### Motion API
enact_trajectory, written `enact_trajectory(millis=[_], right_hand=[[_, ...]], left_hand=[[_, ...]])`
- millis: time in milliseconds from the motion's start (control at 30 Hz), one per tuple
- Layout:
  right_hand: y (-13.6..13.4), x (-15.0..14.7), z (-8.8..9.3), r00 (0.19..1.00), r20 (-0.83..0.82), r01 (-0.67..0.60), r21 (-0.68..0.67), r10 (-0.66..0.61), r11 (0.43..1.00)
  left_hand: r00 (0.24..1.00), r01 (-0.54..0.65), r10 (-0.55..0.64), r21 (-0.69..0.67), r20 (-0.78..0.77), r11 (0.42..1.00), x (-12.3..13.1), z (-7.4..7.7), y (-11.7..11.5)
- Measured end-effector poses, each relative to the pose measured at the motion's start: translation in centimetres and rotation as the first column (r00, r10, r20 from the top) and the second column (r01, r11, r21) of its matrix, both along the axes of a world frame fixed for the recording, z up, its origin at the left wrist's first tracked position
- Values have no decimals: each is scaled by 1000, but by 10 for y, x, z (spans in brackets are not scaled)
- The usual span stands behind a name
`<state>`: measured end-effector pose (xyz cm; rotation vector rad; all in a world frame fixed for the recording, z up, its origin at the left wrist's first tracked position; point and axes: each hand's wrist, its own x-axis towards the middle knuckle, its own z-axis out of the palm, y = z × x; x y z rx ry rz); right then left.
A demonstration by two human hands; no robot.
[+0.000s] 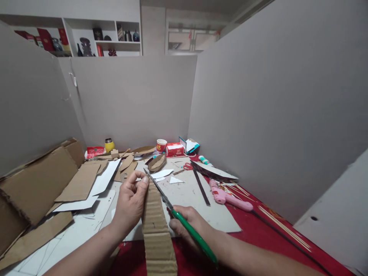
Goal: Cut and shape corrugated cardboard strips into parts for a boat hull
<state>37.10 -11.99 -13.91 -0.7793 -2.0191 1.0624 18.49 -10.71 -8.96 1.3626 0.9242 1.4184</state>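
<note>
My left hand (pixel 130 203) pinches the top end of a long strip of corrugated cardboard (pixel 156 234) between thumb and fingers. The strip runs down toward the bottom edge of the view. My right hand (pixel 186 226) grips green-handled scissors (pixel 184 222). Their blades point up and left, with the tip close to the strip's upper right edge, near my left fingertips. The blades look nearly closed.
Cardboard sheets (pixel 37 188) and white paper pieces (pixel 100 182) lie at left. A pink glue gun (pixel 227 197), a black ruler (pixel 201 188), wooden skewers (pixel 281 226), red scissors (pixel 188 166), a paper cup (pixel 161 145) and small boxes sit on the red table. Grey partitions (pixel 273 107) surround it.
</note>
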Motion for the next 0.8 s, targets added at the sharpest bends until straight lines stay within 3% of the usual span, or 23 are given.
enact_trajectory(millis=[133,267,367,567,800], right_hand=[[2,-3,-1,997,-64,39,-34,-41,999],[6,-4,-3,957,-197,163,-239,-213,957],[7,-7,-5,942,-268,94,-370,-203,924],[4,-10,0,933,-331,32,-311,-139,950],[12,-3,1,880,-376,186,-287,-289,940]], left_hand=[[1000,11,-11,-28,15,1000,-1,0,2],[1000,0,1,-30,22,1000,-3,-1,8],[1000,-13,13,-30,8,999,0,-5,11],[999,23,-24,-67,-20,997,9,-17,9],[977,189,-202,-159,-67,969,9,-24,10]])
